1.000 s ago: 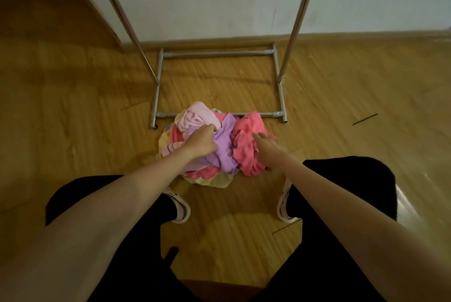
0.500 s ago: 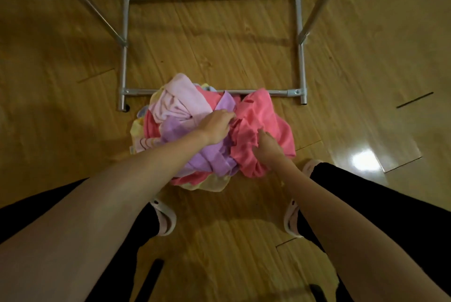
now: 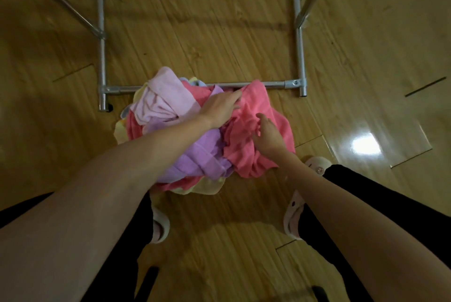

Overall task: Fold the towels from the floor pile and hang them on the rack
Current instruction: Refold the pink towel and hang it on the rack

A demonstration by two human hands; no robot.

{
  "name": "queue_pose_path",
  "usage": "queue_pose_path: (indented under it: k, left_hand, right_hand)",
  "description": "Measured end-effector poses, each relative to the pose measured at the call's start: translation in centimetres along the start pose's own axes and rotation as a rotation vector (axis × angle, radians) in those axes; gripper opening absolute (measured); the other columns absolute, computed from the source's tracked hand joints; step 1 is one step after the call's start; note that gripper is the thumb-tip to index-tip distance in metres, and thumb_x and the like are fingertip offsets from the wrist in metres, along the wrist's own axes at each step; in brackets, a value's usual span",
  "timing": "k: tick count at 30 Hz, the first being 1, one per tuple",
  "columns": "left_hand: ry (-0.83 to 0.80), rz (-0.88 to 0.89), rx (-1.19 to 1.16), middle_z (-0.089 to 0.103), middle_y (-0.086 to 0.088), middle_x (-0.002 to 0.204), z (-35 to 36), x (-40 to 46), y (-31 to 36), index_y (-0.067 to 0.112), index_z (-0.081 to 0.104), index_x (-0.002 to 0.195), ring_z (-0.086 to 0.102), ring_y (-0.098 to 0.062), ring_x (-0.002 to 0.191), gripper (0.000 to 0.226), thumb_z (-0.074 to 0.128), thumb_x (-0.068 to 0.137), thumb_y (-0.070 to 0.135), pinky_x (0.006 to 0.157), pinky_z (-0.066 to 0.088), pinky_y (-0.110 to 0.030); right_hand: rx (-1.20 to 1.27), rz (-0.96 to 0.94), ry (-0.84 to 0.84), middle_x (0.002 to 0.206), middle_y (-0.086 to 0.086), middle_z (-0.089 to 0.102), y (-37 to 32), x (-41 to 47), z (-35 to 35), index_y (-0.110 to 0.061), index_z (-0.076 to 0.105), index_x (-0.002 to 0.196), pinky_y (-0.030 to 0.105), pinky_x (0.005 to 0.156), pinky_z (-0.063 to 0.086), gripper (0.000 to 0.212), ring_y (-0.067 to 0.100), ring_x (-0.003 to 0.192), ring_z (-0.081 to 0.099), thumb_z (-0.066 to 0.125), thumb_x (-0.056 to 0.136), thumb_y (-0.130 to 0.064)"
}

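Both hands, left hand (image 3: 220, 110); right hand (image 3: 268, 135), on coral towel (image 3: 256, 155) atop floor pile (image 3: 170, 116)

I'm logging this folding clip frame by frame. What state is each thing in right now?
Coral towel: crumpled on the pile, both hands on it.
Purple towel: bunched, under the left forearm.
Pale pink towel: crumpled, on top at the left.
Yellow towel: at the bottom, mostly covered.
Left hand: fingers extended on the coral towel.
Right hand: fingers spread, touching the coral towel.
Rack base: standing on the floor.
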State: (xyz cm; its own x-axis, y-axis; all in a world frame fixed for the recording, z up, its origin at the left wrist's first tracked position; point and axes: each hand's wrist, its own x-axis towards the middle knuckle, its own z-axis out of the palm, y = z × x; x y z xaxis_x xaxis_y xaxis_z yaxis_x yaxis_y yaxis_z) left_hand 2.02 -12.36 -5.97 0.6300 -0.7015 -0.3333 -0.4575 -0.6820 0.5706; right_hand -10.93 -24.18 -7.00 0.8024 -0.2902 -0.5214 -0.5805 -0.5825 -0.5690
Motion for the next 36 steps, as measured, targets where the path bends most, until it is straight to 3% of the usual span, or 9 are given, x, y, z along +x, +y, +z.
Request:
queue_pose_path:
  k: [4,11,14,16,19,24,27,30,36]
  left_hand:
    - [0.136,0.017,-0.172,0.058,-0.009,0.080,-3.4,-2.8,2.5,0.001,0.054,0.098,0.057,-0.027,0.079,0.011,0.054,0.093,0.010,0.072,0.042,-0.037]
    - [0.225,0.114,-0.351,0.055,0.007,0.073,-13.2,-8.9,9.7,0.005,0.059,0.089,0.049,-0.003,0.072,0.022,0.048,0.087,0.024,0.072,0.039,-0.024]
    - [0.165,0.175,-0.437,0.056,0.004,0.074,-17.4,-12.4,14.2,0.011,0.060,0.085,0.049,-0.002,0.073,0.014,0.052,0.085,0.023,0.071,0.038,-0.022]
    - [0.080,0.216,-0.500,0.058,-0.003,0.077,-20.1,-15.1,17.3,0.019,0.058,0.081,0.050,-0.009,0.075,0.006,0.057,0.086,0.020,0.070,0.039,-0.022]
    - [-0.032,0.268,-0.561,0.062,0.008,0.075,-23.9,-19.1,21.4,0.016,0.061,0.084,0.056,-0.002,0.071,0.011,0.058,0.092,0.009,0.066,0.042,-0.012]
    - [-0.115,0.319,-0.662,0.064,0.008,0.073,-28.8,-25.2,26.6,0.009,0.062,0.083,0.058,-0.005,0.069,0.009,0.056,0.091,0.008,0.064,0.045,-0.014]
    - [-0.122,0.340,-0.684,0.065,0.010,0.071,-31.3,-28.5,29.1,0.010,0.061,0.083,0.058,-0.001,0.067,0.007,0.057,0.089,0.010,0.061,0.044,-0.012]
    - [-0.112,0.363,-0.655,0.064,0.011,0.070,-33.0,-31.4,31.0,0.009,0.060,0.082,0.057,-0.001,0.066,0.007,0.058,0.087,0.013,0.062,0.045,-0.012]
    - [0.057,0.329,-0.724,0.060,0.007,0.069,-35.1,-36.1,32.5,0.010,0.059,0.080,0.054,-0.005,0.065,0.010,0.056,0.089,0.011,0.061,0.044,-0.013]
  right_hand:
    - [-0.076,0.020,-0.037,0.124,0.017,0.057,-1.0,-0.5,-3.2,-0.003,0.044,0.133,0.031,0.085,0.045,0.044,0.028,0.111,0.057,0.050,0.089,-0.009]
    - [0.097,-0.071,0.050,0.104,0.015,0.067,-5.5,-5.1,-9.8,-0.007,0.058,0.117,0.039,0.083,0.050,0.033,0.031,0.096,0.063,0.053,0.085,-0.006]
    - [0.190,-0.200,0.109,0.101,0.016,0.068,-8.5,-9.2,-12.8,-0.005,0.057,0.119,0.042,0.084,0.050,0.036,0.028,0.090,0.064,0.053,0.083,0.002]
    - [0.276,-0.299,0.087,0.106,0.018,0.066,-10.8,-12.3,-14.9,-0.003,0.051,0.125,0.033,0.086,0.051,0.043,0.023,0.092,0.063,0.053,0.083,0.006]
    - [0.395,-0.429,-0.020,0.121,0.017,0.059,-14.2,-17.0,-18.6,-0.007,0.046,0.134,0.028,0.091,0.050,0.054,0.022,0.109,0.059,0.055,0.084,0.011]
    - [0.438,-0.595,-0.260,0.130,0.005,0.057,-18.0,-24.2,-23.9,-0.009,0.050,0.130,0.030,0.099,0.047,0.063,0.016,0.122,0.054,0.051,0.077,0.025]
    - [0.401,-0.650,-0.328,0.126,0.007,0.061,-20.0,-27.6,-25.6,-0.008,0.054,0.126,0.034,0.098,0.049,0.059,0.014,0.118,0.057,0.054,0.077,0.025]
    - [0.353,-0.688,-0.325,0.109,0.003,0.067,-22.3,-30.8,-26.6,-0.005,0.060,0.114,0.025,0.093,0.051,0.047,0.003,0.100,0.063,0.059,0.076,0.023]
    - [0.306,-0.722,-0.316,0.102,0.028,0.067,-24.2,-35.6,-27.1,0.013,0.062,0.099,0.048,0.094,0.049,0.022,0.040,0.097,0.065,0.065,0.078,0.013]
